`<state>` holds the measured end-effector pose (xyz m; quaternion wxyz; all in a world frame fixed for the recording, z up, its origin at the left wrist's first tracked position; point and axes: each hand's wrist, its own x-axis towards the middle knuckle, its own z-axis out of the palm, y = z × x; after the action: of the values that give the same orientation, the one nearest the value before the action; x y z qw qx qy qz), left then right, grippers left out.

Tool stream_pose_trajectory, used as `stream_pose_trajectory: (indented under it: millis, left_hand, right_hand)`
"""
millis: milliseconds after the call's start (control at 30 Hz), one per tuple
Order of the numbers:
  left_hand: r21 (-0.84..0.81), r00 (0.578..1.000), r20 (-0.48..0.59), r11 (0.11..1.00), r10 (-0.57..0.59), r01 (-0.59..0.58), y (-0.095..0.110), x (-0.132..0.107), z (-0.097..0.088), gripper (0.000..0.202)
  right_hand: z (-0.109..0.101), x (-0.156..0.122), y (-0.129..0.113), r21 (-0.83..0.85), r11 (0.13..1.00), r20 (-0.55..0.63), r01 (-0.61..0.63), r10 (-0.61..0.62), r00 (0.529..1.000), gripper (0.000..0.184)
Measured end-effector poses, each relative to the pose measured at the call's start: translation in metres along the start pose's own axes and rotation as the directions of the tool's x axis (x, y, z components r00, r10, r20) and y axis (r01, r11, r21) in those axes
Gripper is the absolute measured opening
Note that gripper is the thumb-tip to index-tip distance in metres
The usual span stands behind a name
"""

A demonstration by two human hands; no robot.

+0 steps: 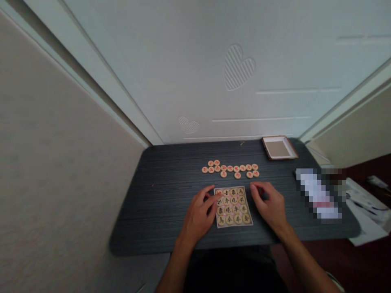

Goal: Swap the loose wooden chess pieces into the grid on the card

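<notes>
A square card or shallow frame (pixel 249 224) lies on the dark table, with round Chinese chess pieces in rows on it. Most show black characters; the top-left piece (pixel 219 192) has a red one. Over the frame's left side is my left hand (pixel 197 215), its fingers apart and one fingertip on or just above that red-marked piece. Beside the frame's upper right corner, my right hand (pixel 271 205) is closed, thumb and fingers curled together. Whatever it may hold is hidden. Beyond the frame, several red-marked chess pieces (pixel 230 168) lie in uneven rows.
An open shallow box (pixel 277 147) stands at the table's (pixel 165 203) back right. A blurred-out flat object (pixel 319 195) lies on the right side. Behind the table rises a white panel with heart reliefs (pixel 238 67); a wall (pixel 61 162) is at the left.
</notes>
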<state>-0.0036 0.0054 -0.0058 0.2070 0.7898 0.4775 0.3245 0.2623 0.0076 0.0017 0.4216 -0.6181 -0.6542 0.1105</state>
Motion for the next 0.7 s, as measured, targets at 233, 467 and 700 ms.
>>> stream_pose_trajectory:
  millis: [233, 467, 700]
  left_hand:
    - [0.048, 1.0, 0.01, 0.999, -0.018, 0.018, -0.001, -0.001, 0.001, 0.031]
    - [0.027, 0.999, -0.006, 0.998, -0.048, 0.048, -0.002, 0.0, 0.001, 0.032]
    - [-0.041, 0.992, -0.016, 0.992, -0.122, 0.122, 0.0, 0.002, 0.0, 0.029]
  right_hand:
    - [-0.002, 0.0, 0.027, -0.036, 0.997, -0.023, -0.065, 0.064, 0.998, 0.022]
    - [0.002, 0.0, 0.028, -0.029, 0.999, 0.017, -0.036, 0.037, 0.999, 0.02]
    - [0.001, 0.001, 0.028, -0.027, 0.998, 0.014, -0.059, 0.059, 0.998, 0.019]
